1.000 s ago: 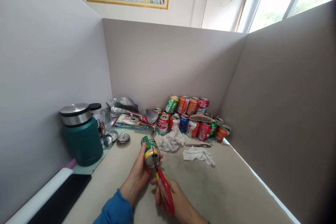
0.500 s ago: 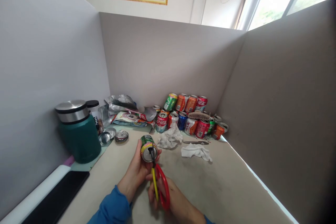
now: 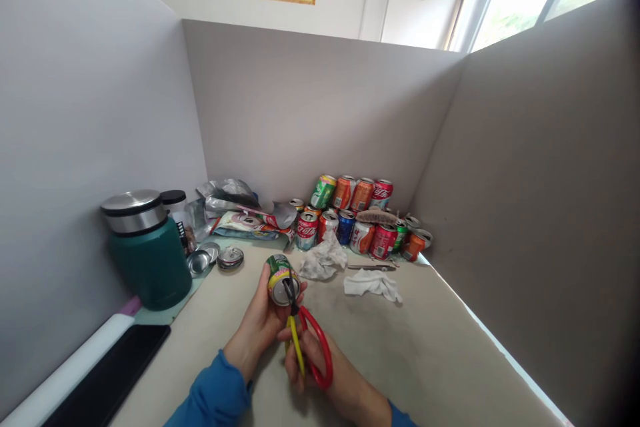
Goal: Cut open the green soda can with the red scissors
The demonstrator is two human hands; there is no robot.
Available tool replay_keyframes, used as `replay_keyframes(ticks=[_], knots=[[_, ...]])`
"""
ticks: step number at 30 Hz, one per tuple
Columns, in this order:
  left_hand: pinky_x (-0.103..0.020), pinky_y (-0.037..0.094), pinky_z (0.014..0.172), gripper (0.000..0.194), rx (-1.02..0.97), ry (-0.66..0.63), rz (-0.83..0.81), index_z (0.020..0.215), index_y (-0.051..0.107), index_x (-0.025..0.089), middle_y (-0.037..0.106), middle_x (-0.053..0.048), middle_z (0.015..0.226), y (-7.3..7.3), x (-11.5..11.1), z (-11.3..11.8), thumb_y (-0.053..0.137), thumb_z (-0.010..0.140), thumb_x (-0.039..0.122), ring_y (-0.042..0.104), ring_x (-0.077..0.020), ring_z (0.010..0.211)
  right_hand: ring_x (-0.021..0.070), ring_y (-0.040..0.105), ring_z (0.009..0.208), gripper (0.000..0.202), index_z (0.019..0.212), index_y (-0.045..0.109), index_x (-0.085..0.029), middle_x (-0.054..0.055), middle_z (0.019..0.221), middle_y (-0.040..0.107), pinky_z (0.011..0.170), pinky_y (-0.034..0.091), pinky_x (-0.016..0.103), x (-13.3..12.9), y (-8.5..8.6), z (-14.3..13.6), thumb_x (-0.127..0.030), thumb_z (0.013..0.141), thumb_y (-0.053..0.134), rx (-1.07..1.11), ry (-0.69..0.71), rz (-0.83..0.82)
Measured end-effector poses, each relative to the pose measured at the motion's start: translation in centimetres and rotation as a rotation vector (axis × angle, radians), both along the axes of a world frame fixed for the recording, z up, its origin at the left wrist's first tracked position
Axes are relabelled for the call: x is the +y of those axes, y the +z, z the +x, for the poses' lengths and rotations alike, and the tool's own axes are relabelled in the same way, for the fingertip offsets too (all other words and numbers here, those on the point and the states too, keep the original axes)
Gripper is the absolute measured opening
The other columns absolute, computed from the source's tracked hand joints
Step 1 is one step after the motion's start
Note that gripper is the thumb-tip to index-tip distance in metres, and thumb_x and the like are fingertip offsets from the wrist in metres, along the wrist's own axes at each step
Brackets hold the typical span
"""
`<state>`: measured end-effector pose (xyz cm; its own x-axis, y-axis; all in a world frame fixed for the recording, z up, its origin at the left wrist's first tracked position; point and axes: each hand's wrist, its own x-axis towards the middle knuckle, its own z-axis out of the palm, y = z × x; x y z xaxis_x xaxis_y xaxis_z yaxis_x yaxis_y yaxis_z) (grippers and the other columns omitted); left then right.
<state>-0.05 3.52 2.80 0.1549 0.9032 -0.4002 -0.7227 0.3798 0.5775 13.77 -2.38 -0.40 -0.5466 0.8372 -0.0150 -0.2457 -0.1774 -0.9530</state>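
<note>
My left hand (image 3: 263,320) is wrapped round a green and yellow can (image 3: 280,273), whose silver end is tilted toward me. In my right hand (image 3: 320,360) are scissors (image 3: 323,347) with one red and one yellow handle. Their dark blades reach the opening in the can's end; how far they go inside cannot be made out. Both hands are close together above the front middle of the table (image 3: 410,353).
Several cans (image 3: 384,241) are stacked at the back. Crumpled tissue (image 3: 325,259), a white cloth (image 3: 373,285) and a thin tool (image 3: 371,267) lie before them. At left are a teal jar (image 3: 150,260), metal lids (image 3: 231,258), packets (image 3: 250,225) and a black slab (image 3: 113,373).
The scissor handles have spread wider apart, the red one swinging to the right. The can stays in my left hand, and the whole view has shifted slightly.
</note>
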Motion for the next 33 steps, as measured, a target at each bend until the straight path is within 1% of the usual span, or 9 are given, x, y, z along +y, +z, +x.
replay_keyframes(ticks=[3,7,13,15,18,24,28,30,33], knots=[[-0.027,0.056,0.054,0.05,0.038,0.01,0.041,0.096,0.065,0.01,0.073,-0.011,0.076,-0.5,0.3,0.0,0.048,0.093,0.057,0.068,-0.0177,0.056,0.0074,0.047,0.047,0.071,0.107,0.058,-0.012,-0.001,0.065,0.06,0.049,0.034,0.021,0.0,0.2,0.1,-0.078,0.081,0.053,-0.027,0.014,0.032],[-0.029,0.058,0.058,0.047,0.102,0.047,0.146,0.098,0.065,0.01,0.073,-0.01,0.081,-1.2,0.6,-0.1,0.052,0.091,0.055,0.067,-0.0169,0.057,0.0076,0.046,0.047,0.073,0.11,0.057,-0.011,-0.002,0.064,0.058,0.049,0.034,0.021,0.3,-0.3,0.2,-0.077,0.08,0.055,-0.072,-0.007,0.067],[-0.032,0.058,0.06,0.047,0.271,0.184,0.287,0.102,0.061,0.013,0.071,-0.008,0.082,-1.6,0.7,0.0,0.064,0.083,0.055,0.069,-0.0202,0.067,0.0078,0.044,0.047,0.076,0.11,0.056,-0.012,-0.003,0.062,0.056,0.047,0.033,0.021,0.5,-1.0,0.3,-0.08,0.076,0.057,-0.122,-0.036,0.058],[-0.032,0.058,0.059,0.048,0.289,0.168,0.282,0.101,0.061,0.013,0.07,-0.008,0.08,-1.6,0.7,0.0,0.064,0.083,0.057,0.069,-0.0207,0.067,0.0081,0.044,0.048,0.078,0.11,0.056,-0.012,-0.003,0.062,0.055,0.047,0.033,0.021,0.4,-0.9,0.3,-0.081,0.074,0.056,-0.142,-0.049,0.081],[-0.032,0.058,0.056,0.043,0.29,0.128,0.244,0.098,0.061,0.014,0.07,-0.008,0.079,-1.6,0.7,0.0,0.061,0.085,0.055,0.07,-0.0212,0.066,0.0081,0.043,0.049,0.08,0.109,0.057,-0.013,-0.003,0.065,0.053,0.047,0.033,0.021,0.3,-0.6,0.2,-0.085,0.073,0.054,-0.173,-0.062,0.119],[-0.028,0.057,0.054,0.04,0.241,0.067,0.153,0.095,0.062,0.014,0.07,-0.007,0.079,-1.0,0.5,0.2,0.057,0.089,0.052,0.07,-0.0192,0.065,0.0108,0.045,0.056,0.084,0.109,0.056,-0.015,-0.003,0.066,0.052,0.053,0.036,0.024,0.3,0.1,0.3,-0.088,0.066,0.057,-0.144,-0.026,0.124],[-0.028,0.056,0.052,0.043,0.249,0.064,0.135,0.094,0.063,0.013,0.07,-0.008,0.077,-0.9,0.3,0.3,0.056,0.089,0.055,0.069,-0.0185,0.061,0.0129,0.048,0.061,0.084,0.111,0.057,-0.015,-0.002,0.068,0.053,0.058,0.039,0.026,0.3,0.5,0.4,-0.087,0.066,0.058,-0.153,0.004,0.126],[-0.03,0.057,0.054,0.043,0.263,0.084,0.155,0.094,0.063,0.013,0.07,-0.007,0.075,-1.1,0.4,0.3,0.058,0.087,0.056,0.068,-0.0189,0.06,0.0132,0.049,0.061,0.086,0.111,0.056,-0.015,-0.001,0.07,0.054,0.057,0.039,0.026,0.3,0.4,0.5,-0.088,0.065,0.057,-0.17,0.01,0.12],[-0.03,0.057,0.055,0.041,0.292,0.113,0.195,0.095,0.063,0.014,0.07,-0.007,0.075,-1.3,0.4,0.3,0.062,0.085,0.054,0.068,-0.0188,0.06,0.0118,0.048,0.06,0.079,0.111,0.055,-0.016,-0.001,0.074,0.053,0.054,0.038,0.025,0.2,0.1,0.4,-0.085,0.071,0.055,-0.206,-0.016,0.111]])
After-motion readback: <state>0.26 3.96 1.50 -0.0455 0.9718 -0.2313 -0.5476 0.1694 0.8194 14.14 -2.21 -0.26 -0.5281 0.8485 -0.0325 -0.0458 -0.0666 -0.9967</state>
